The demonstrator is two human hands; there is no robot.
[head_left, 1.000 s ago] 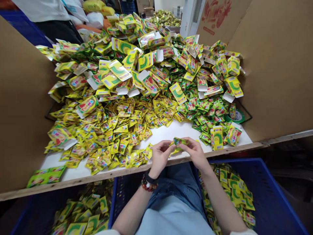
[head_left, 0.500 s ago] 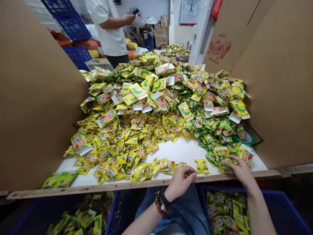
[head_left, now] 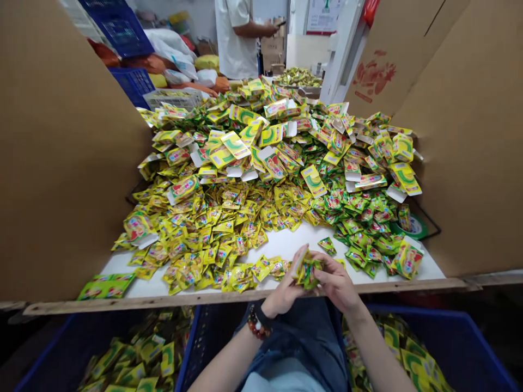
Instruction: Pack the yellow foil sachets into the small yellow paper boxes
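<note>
My left hand [head_left: 286, 291] is closed around a small yellow carton [head_left: 301, 265] just above the front edge of the table. Against it, my right hand [head_left: 337, 284] pinches small green sachets [head_left: 311, 275]; fingers partly hide them, and I cannot tell how far inside the carton they are. A loose green sachet [head_left: 327, 245] lies on the white tabletop [head_left: 286, 243] beyond my hands. To the left spreads a heap of yellow sachets [head_left: 220, 239]. Green sachets [head_left: 363, 234] are piled at the right, with a carton [head_left: 407, 258] at their near edge.
Many open cartons [head_left: 261, 141] are mounded at the back. Cardboard walls [head_left: 69, 163] flank the table. Below its wooden edge [head_left: 163, 300] stand blue crates [head_left: 457, 337] holding filled cartons. A person [head_left: 237, 38] stands behind, holding a dark object.
My right hand has moved left from the green pile, bringing green sachets to my left hand. A carton now shows in my left hand. The person behind appears further right.
</note>
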